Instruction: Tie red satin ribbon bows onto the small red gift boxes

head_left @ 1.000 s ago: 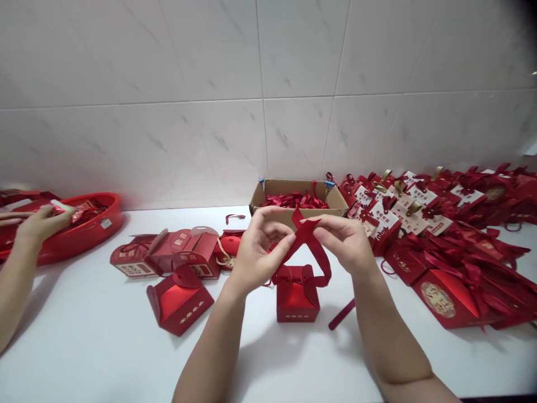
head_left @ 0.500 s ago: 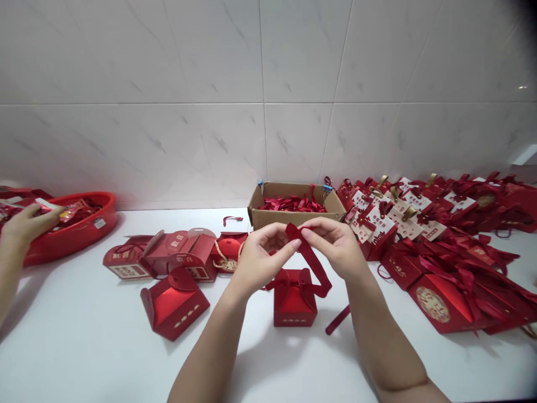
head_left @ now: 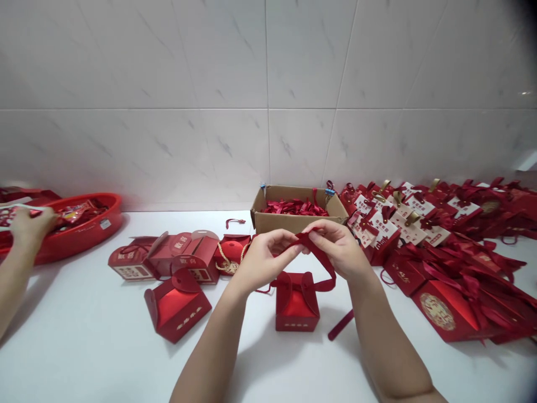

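A dark red ribbon (head_left: 323, 263) is pinched by both of my hands above a small red box (head_left: 297, 302). My left hand (head_left: 265, 258) holds it from the left, and my right hand (head_left: 336, 249) grips it from the right, with the fingertips of both nearly touching. From my right hand the ribbon curves down to the box's right side; another part shows at the box's left. The box stands upright with its rounded flaps closed over the top. A loose ribbon end (head_left: 340, 325) lies on the white table (head_left: 260, 369) beside my right forearm.
Another red box (head_left: 178, 308) and several printed boxes (head_left: 176, 252) stand left. A cardboard box (head_left: 300, 222) of ribbons is behind my hands. Many finished-looking boxes (head_left: 440, 313) fill the right. Another person's hand (head_left: 31, 226) is over a red basin (head_left: 84, 238) at far left.
My fingertips have closed together over the ribbon, and its upper end no longer sticks up between them. The other person's hand now holds a whitish-edged packet over the basin. The view has shifted slightly.
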A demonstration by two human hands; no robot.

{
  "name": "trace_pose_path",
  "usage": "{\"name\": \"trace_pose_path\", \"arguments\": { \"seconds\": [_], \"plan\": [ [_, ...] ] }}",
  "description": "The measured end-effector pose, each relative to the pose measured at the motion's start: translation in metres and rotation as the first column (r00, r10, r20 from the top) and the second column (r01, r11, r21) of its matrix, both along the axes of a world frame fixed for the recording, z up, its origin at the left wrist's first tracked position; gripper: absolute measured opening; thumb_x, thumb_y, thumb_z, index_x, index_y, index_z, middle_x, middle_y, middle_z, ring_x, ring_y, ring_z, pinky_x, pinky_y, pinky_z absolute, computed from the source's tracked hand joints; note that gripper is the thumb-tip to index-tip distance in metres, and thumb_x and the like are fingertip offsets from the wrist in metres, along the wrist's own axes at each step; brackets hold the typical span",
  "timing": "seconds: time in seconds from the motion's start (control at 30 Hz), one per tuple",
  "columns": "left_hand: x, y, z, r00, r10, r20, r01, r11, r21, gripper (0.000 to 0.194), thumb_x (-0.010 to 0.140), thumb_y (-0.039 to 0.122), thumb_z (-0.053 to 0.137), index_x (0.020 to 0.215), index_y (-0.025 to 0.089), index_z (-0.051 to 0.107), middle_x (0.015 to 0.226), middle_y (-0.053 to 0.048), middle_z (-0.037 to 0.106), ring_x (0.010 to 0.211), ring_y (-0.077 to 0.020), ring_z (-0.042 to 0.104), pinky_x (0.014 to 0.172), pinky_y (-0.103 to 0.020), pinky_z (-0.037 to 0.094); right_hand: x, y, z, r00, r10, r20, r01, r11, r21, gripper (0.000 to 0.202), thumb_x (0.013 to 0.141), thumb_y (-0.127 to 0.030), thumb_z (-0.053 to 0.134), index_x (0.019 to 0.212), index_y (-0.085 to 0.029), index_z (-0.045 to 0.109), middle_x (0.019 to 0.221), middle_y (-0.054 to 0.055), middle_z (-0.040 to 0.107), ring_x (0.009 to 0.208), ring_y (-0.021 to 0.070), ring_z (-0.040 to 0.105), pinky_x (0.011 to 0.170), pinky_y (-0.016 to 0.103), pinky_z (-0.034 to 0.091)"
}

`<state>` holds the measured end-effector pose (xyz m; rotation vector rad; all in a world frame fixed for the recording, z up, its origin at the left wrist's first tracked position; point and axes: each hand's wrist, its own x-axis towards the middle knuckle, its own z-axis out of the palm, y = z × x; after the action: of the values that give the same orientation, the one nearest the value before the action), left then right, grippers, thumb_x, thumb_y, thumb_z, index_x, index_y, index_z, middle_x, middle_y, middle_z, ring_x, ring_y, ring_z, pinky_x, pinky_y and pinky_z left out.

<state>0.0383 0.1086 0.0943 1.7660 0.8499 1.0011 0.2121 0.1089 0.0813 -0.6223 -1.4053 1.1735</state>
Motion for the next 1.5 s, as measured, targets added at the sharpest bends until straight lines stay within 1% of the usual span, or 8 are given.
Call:
{"name": "trace_pose_path", "arguments": {
  "seconds": [0.2,0.4,0.6,0.73,0.87,1.07,1.27,1.5],
  "plan": [
    [-0.011,0.009,-0.001,0.981,0.004,-0.194,-0.005,1.0,-0.004,0.022,0.083,0.032,0.051,0.08,0.015,0.065,0.076,-0.003,0.066,0.074,-0.015,0.061,0.068,-0.026,0.049,0.018,-0.003,0.007,0.961,0.076,0.266,-0.131,0.971,0.198,0.018,0.087,-0.032,0.054,0.084,-0.02,0.067,0.102,0.007,0.059,0.077,0.0134,0.06,0.073,0.03,0.052],
    [-0.013,0.005,0.004,0.977,-0.026,-0.213,0.022,1.0,-0.021,0.02,0.08,0.035,0.056,0.081,0.016,0.061,0.079,-0.004,0.065,0.076,-0.0157,0.061,0.068,-0.027,0.049,0.021,-0.005,0.009,0.749,-0.19,0.635,-0.056,0.937,0.346,0.017,0.088,-0.022,0.051,0.089,-0.019,0.067,0.086,0.005,0.066,0.08,0.0153,0.061,0.073,0.028,0.049],
    [-0.015,0.003,0.006,0.98,-0.09,-0.177,0.089,0.996,-0.018,0.023,0.082,0.037,0.056,0.091,0.017,0.062,0.091,-0.005,0.065,0.087,-0.017,0.06,0.08,-0.031,0.048,0.015,-0.004,0.006,0.713,-0.357,0.603,0.045,0.883,0.468,0.019,0.086,-0.014,0.052,0.089,-0.02,0.069,0.088,0.004,0.067,0.08,0.0142,0.061,0.071,0.025,0.048],
    [-0.016,0.007,0.006,0.989,-0.082,-0.122,0.08,0.997,-0.019,0.029,0.089,0.037,0.043,0.092,0.017,0.064,0.091,-0.004,0.065,0.091,-0.0177,0.06,0.082,-0.032,0.048,0.014,-0.004,0.005,0.711,-0.394,0.582,0.081,0.869,0.489,0.021,0.086,-0.015,0.051,0.092,-0.02,0.07,0.09,0.005,0.068,0.08,0.0147,0.062,0.071,0.026,0.049],
    [-0.014,0.01,0.003,0.993,-0.082,-0.088,0.079,0.996,-0.033,0.023,0.088,0.031,0.047,0.099,0.02,0.063,0.097,-0.004,0.064,0.094,-0.0169,0.059,0.086,-0.032,0.047,0.014,-0.004,0.005,0.716,-0.393,0.576,0.076,0.865,0.496,0.021,0.086,-0.016,0.052,0.093,-0.021,0.071,0.091,0.005,0.068,0.08,0.015,0.063,0.071,0.027,0.05],
    [-0.008,0.013,-0.004,0.996,-0.065,-0.06,0.063,0.997,-0.037,0.017,0.081,0.03,0.058,0.093,0.018,0.059,0.089,-0.004,0.065,0.084,-0.0157,0.062,0.074,-0.028,0.05,0.013,-0.004,0.004,0.723,-0.405,0.56,0.091,0.859,0.504,0.021,0.086,-0.015,0.052,0.094,-0.022,0.071,0.09,0.004,0.068,0.078,0.0141,0.062,0.069,0.026,0.049],
    [-0.003,0.009,-0.004,0.99,0.099,-0.099,-0.07,0.962,0.263,0.008,0.082,0.022,0.054,0.089,0.019,0.052,0.084,-0.002,0.06,0.078,-0.0127,0.059,0.073,-0.026,0.049,0.016,-0.005,0.006,0.753,-0.367,0.546,0.085,0.877,0.473,0.019,0.084,-0.02,0.056,0.094,-0.024,0.072,0.093,0.004,0.067,0.081,0.0148,0.063,0.071,0.027,0.051],
    [-0.014,0.004,0.004,0.949,0.281,-0.142,-0.181,0.856,0.484,0.032,0.08,0.014,0.049,0.111,0.021,0.048,0.079,0.0,0.058,0.077,-0.0125,0.057,0.075,-0.027,0.048,0.019,-0.009,0.011,0.852,-0.304,0.426,0.124,0.908,0.4,0.017,0.083,-0.025,0.059,0.092,-0.025,0.073,0.099,0.006,0.066,0.091,0.0171,0.062,0.075,0.03,0.053]
  ]
}}
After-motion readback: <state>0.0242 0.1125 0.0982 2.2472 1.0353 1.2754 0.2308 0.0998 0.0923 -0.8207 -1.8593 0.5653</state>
